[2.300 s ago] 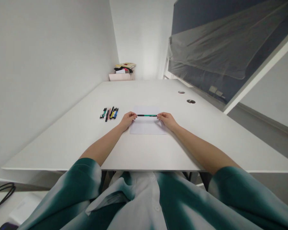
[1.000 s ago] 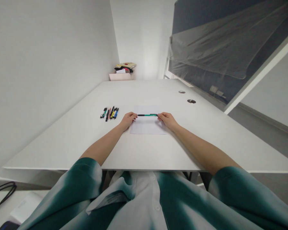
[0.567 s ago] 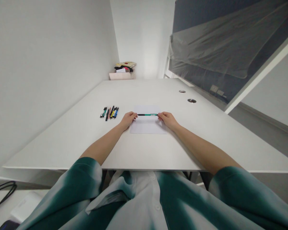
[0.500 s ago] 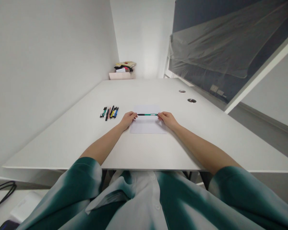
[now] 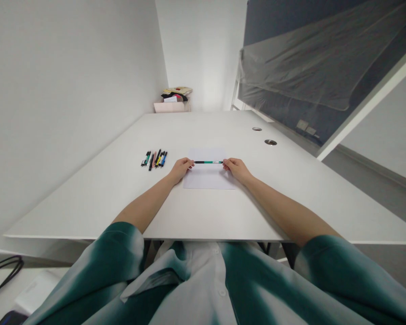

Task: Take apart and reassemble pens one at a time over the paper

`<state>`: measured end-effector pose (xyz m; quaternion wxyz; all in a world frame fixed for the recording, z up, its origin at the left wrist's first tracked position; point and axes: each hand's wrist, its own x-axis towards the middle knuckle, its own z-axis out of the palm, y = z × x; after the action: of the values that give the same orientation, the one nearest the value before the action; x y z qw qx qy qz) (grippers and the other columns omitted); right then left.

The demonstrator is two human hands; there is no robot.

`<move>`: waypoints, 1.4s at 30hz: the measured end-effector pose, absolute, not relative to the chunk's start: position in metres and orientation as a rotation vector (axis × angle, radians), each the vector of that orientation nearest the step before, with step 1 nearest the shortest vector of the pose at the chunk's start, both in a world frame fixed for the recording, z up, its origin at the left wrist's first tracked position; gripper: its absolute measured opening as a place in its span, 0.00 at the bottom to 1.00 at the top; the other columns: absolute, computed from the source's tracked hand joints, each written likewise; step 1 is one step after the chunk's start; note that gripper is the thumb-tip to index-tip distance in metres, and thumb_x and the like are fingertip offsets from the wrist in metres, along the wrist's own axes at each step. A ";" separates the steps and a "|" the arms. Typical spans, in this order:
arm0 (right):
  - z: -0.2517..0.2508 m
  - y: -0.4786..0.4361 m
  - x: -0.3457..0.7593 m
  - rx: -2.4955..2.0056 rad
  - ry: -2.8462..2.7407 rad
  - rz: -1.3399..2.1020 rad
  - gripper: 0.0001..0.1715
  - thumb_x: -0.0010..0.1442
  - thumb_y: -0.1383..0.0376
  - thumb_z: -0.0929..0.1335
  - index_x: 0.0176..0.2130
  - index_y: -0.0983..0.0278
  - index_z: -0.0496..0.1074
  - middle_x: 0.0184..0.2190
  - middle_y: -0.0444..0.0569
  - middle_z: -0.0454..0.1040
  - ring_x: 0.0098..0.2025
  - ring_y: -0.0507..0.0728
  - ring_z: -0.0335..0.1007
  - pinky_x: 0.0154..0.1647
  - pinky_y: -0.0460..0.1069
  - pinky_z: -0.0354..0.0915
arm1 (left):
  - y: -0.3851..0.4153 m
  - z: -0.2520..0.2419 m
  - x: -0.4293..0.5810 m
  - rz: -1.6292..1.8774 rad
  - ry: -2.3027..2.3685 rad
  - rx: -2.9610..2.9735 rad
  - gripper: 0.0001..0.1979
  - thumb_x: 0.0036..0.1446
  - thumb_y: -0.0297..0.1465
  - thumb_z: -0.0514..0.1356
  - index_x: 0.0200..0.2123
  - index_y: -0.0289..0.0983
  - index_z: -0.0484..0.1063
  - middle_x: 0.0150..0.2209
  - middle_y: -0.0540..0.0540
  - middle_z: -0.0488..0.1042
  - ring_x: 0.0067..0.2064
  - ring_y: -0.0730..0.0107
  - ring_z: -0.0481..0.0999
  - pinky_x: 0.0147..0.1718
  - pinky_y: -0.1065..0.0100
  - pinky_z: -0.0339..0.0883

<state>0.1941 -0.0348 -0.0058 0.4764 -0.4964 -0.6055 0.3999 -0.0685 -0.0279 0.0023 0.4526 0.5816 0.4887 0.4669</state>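
left hand [image 5: 181,170]: narrow grip, fingertips on left end of green-and-black pen [image 5: 208,162] | right hand [image 5: 236,169]: narrow grip on its right end | pen: level between hands, over upper part of white paper sheet [image 5: 208,178], contact cannot tell | sheet on white tabletop [image 5: 88,198] | row of pens [image 5: 154,159]: left of sheet, near left hand

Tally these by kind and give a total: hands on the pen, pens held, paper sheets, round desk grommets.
Hands: 2 (left hand, right hand)
Green-and-black pen: 1
Sheet of white paper: 1
Round cable grommets: 2
Total: 6
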 end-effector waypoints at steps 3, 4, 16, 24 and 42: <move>-0.004 -0.036 0.194 -1.206 -1.482 0.982 0.26 0.54 0.43 0.70 0.25 0.63 0.71 0.22 0.48 0.72 0.28 0.54 0.67 0.35 0.49 0.65 | -0.028 0.002 -0.068 1.154 1.219 1.446 0.18 0.47 0.47 0.67 0.23 0.38 0.72 0.30 0.43 0.77 0.34 0.66 0.70 0.33 0.66 0.62; -0.004 -0.036 0.194 -1.205 -1.484 0.983 0.26 0.54 0.43 0.70 0.25 0.63 0.71 0.22 0.48 0.73 0.28 0.54 0.67 0.35 0.49 0.65 | -0.028 0.003 -0.068 1.151 1.219 1.449 0.18 0.47 0.47 0.66 0.23 0.38 0.72 0.31 0.43 0.77 0.34 0.66 0.71 0.33 0.66 0.62; -0.004 -0.037 0.195 -1.191 -1.487 0.983 0.29 0.52 0.40 0.70 0.24 0.63 0.71 0.22 0.49 0.73 0.28 0.55 0.67 0.35 0.50 0.65 | -0.029 0.002 -0.069 1.151 1.182 1.472 0.21 0.47 0.51 0.66 0.23 0.38 0.73 0.30 0.44 0.77 0.33 0.67 0.70 0.34 0.65 0.63; -0.006 -0.035 0.197 -1.176 -1.490 0.988 0.30 0.52 0.40 0.70 0.23 0.63 0.71 0.22 0.49 0.72 0.27 0.55 0.67 0.35 0.50 0.64 | -0.030 0.002 -0.069 1.137 1.208 1.493 0.21 0.49 0.50 0.65 0.24 0.37 0.73 0.29 0.43 0.76 0.34 0.65 0.71 0.35 0.64 0.63; -0.008 -0.034 0.197 -1.200 -1.521 0.939 0.30 0.55 0.40 0.67 0.23 0.63 0.70 0.21 0.48 0.72 0.26 0.54 0.65 0.32 0.49 0.62 | -0.029 0.002 -0.069 1.112 1.208 1.542 0.25 0.48 0.54 0.63 0.24 0.36 0.72 0.28 0.44 0.75 0.32 0.69 0.70 0.35 0.65 0.62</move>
<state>0.1968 -0.0338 -0.0079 0.4744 -0.4907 -0.6220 0.3838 -0.0690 -0.0294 0.0022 0.4299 0.6181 0.4841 0.4458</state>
